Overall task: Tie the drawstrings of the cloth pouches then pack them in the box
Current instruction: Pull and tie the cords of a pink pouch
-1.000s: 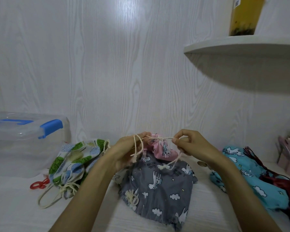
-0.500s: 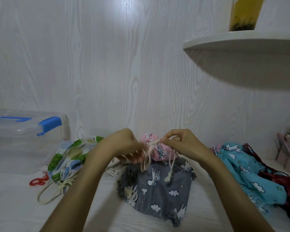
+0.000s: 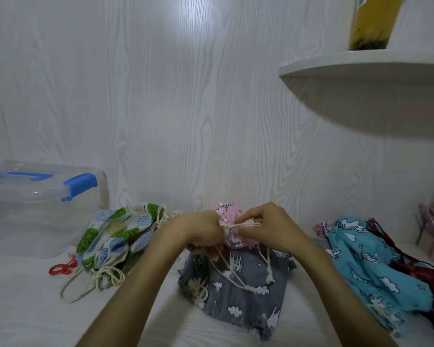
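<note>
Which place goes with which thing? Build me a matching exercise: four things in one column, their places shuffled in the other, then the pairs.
Things:
1. pink pouch
2. grey pouch
3. leaf-print pouch
4. clear box

Places:
A. far left, against the wall
B. between both hands
C. beside the red scissors
D. flat on the table, under the hands

Pairs: 1-B, 2-D, 3-C, 4-A

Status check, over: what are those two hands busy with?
Left hand and right hand pinching pink pouch drawstrings. Box lidded, far left. Nothing in the way.
</note>
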{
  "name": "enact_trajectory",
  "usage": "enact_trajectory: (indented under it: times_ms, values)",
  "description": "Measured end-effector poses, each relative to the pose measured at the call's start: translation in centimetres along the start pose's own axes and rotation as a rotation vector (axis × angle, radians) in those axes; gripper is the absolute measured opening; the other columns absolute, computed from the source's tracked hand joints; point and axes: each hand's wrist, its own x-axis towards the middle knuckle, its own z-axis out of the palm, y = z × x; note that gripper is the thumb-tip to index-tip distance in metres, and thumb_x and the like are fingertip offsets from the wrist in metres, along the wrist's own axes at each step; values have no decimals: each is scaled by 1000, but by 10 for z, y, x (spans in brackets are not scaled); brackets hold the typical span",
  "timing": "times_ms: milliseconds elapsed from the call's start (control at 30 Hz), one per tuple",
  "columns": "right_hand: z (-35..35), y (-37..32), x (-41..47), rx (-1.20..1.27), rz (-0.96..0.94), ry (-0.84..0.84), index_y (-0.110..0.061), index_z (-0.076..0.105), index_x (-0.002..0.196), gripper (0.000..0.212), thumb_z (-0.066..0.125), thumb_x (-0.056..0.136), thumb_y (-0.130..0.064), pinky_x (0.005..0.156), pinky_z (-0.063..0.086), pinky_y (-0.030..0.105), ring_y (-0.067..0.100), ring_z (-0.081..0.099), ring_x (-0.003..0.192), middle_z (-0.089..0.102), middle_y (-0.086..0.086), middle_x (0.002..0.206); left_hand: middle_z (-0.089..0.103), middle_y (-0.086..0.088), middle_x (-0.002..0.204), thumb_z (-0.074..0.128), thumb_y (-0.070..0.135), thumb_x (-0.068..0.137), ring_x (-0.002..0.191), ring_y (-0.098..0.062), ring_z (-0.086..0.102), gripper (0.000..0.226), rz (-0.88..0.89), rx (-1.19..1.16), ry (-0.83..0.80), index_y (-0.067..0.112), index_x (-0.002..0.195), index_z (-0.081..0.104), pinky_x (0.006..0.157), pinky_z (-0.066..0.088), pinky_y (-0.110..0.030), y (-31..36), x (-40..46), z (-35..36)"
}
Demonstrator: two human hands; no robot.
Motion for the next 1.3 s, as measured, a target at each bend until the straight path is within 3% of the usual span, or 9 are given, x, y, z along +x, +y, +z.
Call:
enact_trajectory:
  times_ms: [133,233,400,533,667,800,933,1100,1300]
  values:
    - [10,-1,2,31,4,201,-26,77,83,12,75,74,-34,68,53,37,18,67,71,73,0,72,62,4,49,43,11,96,34,-5,41,16,1,-133,85,7,94,58,35,26,-11,-3,-1,-4]
    - [11,-5,1,68,-20,251,-28,76,81,9,74,76,-35,52,42,24,9,55,54,68,0,64,69,-9,90,43,21,99,60,-11,57,27,62,-305,227,5,109,61,37,30,-14,-5,4,-3]
    - [12,-8,0,127,-26,265,-33,72,73,4,73,77,-33,49,35,14,2,50,49,67,-5,61,75,-1,82,62,39,88,74,-13,68,27,219,-450,663,16,93,76,73,55,-32,-15,18,6]
    - [13,-9,0,129,-17,287,-28,73,78,6,72,78,-34,48,34,12,-3,51,48,60,-13,55,76,0,84,71,35,82,63,-11,67,15,251,-636,751,21,82,77,85,55,-37,-16,22,10]
    - [6,-15,-3,205,-34,250,-25,72,81,11,68,83,-35,43,31,10,-5,48,41,49,-21,37,71,12,83,64,29,88,80,-7,68,15,314,-862,697,18,90,75,78,46,-23,-12,22,13]
    - [2,-18,-3,284,-52,304,-15,73,82,16,65,87,-28,43,32,5,-13,45,39,42,-25,32,71,10,95,52,27,97,56,5,56,22,361,-1027,577,20,105,71,45,38,-9,-10,24,13]
    - [2,-14,-1,355,-16,296,-21,74,78,10,69,84,-27,58,37,4,-13,52,49,53,-24,41,74,13,91,45,24,99,49,4,51,23,377,-1174,420,17,106,66,43,39,-9,-10,23,11]
    - [-6,-13,-2,331,-4,133,-22,77,88,13,72,80,-31,78,49,19,-3,63,74,71,-15,73,66,9,76,56,28,93,44,3,44,20,282,-986,440,22,93,75,48,31,-17,-22,20,2]
    - [-50,-9,-16,254,102,-171,-21,73,69,29,63,83,-44,65,37,15,1,47,53,56,-10,55,70,9,74,61,22,91,55,9,54,18,405,-578,302,15,101,74,52,38,-5,-16,15,4]
